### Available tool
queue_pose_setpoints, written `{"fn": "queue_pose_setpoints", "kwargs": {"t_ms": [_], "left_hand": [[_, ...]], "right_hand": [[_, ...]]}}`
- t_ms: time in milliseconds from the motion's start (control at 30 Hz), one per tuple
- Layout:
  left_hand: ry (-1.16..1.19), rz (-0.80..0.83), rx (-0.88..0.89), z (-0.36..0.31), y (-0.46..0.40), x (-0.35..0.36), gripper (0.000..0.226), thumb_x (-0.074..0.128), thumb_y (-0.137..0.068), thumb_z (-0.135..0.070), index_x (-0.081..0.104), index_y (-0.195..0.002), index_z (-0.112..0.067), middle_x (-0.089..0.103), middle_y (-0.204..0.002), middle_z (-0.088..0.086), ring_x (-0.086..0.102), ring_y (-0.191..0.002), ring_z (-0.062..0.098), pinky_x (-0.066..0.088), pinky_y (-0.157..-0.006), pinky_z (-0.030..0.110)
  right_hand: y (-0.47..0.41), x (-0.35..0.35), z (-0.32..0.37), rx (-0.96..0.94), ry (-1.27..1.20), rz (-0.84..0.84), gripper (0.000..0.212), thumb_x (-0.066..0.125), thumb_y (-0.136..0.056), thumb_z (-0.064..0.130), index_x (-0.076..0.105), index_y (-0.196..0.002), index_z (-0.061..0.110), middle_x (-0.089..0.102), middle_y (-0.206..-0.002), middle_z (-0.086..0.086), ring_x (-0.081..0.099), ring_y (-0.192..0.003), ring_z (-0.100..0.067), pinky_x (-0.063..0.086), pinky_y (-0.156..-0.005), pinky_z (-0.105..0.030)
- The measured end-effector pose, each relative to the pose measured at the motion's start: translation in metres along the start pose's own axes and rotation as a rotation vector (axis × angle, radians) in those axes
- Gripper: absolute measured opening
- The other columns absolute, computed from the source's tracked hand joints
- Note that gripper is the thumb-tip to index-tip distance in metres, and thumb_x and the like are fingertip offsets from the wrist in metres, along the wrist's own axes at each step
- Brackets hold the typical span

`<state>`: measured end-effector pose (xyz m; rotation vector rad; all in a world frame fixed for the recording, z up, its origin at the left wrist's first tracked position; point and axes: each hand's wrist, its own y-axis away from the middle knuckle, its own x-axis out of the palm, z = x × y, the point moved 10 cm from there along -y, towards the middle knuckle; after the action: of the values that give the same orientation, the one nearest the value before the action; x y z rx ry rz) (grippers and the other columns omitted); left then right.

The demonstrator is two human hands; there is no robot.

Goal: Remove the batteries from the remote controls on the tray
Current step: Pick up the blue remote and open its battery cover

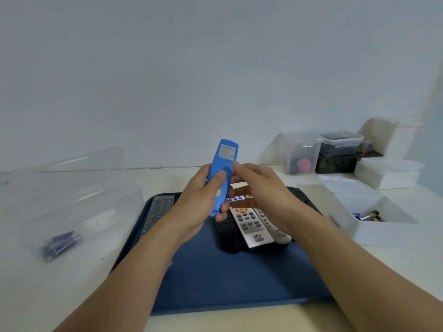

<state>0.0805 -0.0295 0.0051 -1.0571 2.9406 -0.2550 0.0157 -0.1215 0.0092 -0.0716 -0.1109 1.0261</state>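
Note:
My left hand (200, 202) grips a blue remote (221, 164) upright above the dark blue tray (239, 283), its back side facing me and my thumb pressed on the back cover. My right hand (261, 188) is beside it with relaxed fingers, the fingertips touching the remote's right edge. On the tray lie a grey remote (159, 209) at the left, a black remote (227, 236), a white remote (250, 226) with orange and grey buttons, and a light grey remote (273, 226).
A clear plastic box (72, 207) at the left holds several purple batteries (61, 244). A white bin (369, 226) at the right holds more batteries (369, 215). Storage containers (340, 152) stand at the back right against the wall.

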Motion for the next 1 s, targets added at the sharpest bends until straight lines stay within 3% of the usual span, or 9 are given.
{"fn": "queue_pose_setpoints", "kwargs": {"t_ms": [200,400,500,600,733,800,900,1000], "left_hand": [[-0.073,-0.103,0.017,0.0,-0.002,-0.01,0.019,0.043,-0.103,-0.014,0.06,-0.112,-0.016,0.059,-0.074,0.013,0.05,-0.051,0.021,0.04,-0.044,0.027],[0.052,-0.132,-0.083,0.007,0.001,-0.013,0.018,0.04,-0.095,-0.015,0.057,-0.096,-0.007,0.058,-0.061,0.01,0.043,-0.042,0.02,0.034,-0.04,0.023],[0.124,-0.134,-0.114,0.01,0.002,-0.015,0.02,0.042,-0.091,-0.018,0.058,-0.086,-0.007,0.054,-0.057,0.009,0.04,-0.04,0.019,0.033,-0.04,0.021],[0.154,-0.136,-0.111,0.009,0.003,-0.014,0.02,0.042,-0.086,-0.02,0.058,-0.087,-0.008,0.05,-0.057,0.009,0.039,-0.041,0.021,0.033,-0.041,0.022],[0.199,-0.103,-0.096,0.009,0.002,-0.011,0.032,0.053,-0.074,-0.028,0.064,-0.101,-0.013,0.048,-0.064,0.005,0.044,-0.049,0.02,0.036,-0.046,0.025],[0.196,-0.061,-0.112,0.011,0.001,-0.006,0.037,0.057,-0.068,-0.03,0.065,-0.102,-0.016,0.051,-0.066,0.004,0.047,-0.053,0.019,0.037,-0.047,0.026],[0.185,0.004,-0.131,0.013,0.001,0.003,0.034,0.062,-0.077,-0.035,0.064,-0.102,-0.013,0.053,-0.066,0.003,0.048,-0.053,0.019,0.037,-0.047,0.026],[0.207,-0.01,-0.158,0.015,0.0,0.003,0.048,0.053,-0.092,-0.053,0.066,-0.109,-0.01,0.056,-0.071,0.009,0.05,-0.053,0.021,0.04,-0.046,0.026]], "right_hand": [[0.0,0.001,0.001,-0.019,0.023,0.023,0.041,0.053,-0.101,0.042,0.068,-0.111,0.005,0.069,-0.097,-0.015,0.07,-0.073,-0.019,0.057,-0.066,-0.029],[0.0,0.002,0.0,-0.002,0.057,0.036,0.045,0.051,-0.101,0.046,0.069,-0.11,0.006,0.072,-0.106,-0.014,0.073,-0.076,-0.019,0.056,-0.065,-0.028],[0.001,0.003,0.0,-0.016,0.099,0.004,0.036,0.054,-0.101,0.041,0.069,-0.107,0.009,0.07,-0.105,-0.013,0.07,-0.076,-0.018,0.055,-0.064,-0.028],[0.007,0.005,0.013,-0.179,0.242,-0.037,0.017,0.064,-0.096,0.03,0.066,-0.109,0.02,0.068,-0.107,0.0,0.07,-0.079,-0.015,0.056,-0.065,-0.027],[0.022,0.017,0.038,-0.481,0.53,-0.044,0.04,0.082,-0.078,0.026,0.065,-0.114,0.033,0.058,-0.113,0.013,0.06,-0.092,-0.008,0.053,-0.07,-0.021],[0.026,0.025,0.041,-0.557,0.612,-0.021,0.031,0.083,-0.078,0.022,0.071,-0.107,0.026,0.06,-0.106,0.008,0.058,-0.085,-0.009,0.049,-0.067,-0.018],[0.017,0.021,0.033,-0.379,0.309,0.066,0.011,0.078,-0.084,0.011,0.073,-0.094,0.011,0.071,-0.086,-0.009,0.064,-0.067,-0.023,0.054,-0.058,-0.03],[0.002,-0.013,0.024,-0.162,0.094,0.024,0.005,0.072,-0.088,0.008,0.072,-0.093,0.005,0.069,-0.072,-0.008,0.061,-0.061,-0.017,0.051,-0.055,-0.024]]}}
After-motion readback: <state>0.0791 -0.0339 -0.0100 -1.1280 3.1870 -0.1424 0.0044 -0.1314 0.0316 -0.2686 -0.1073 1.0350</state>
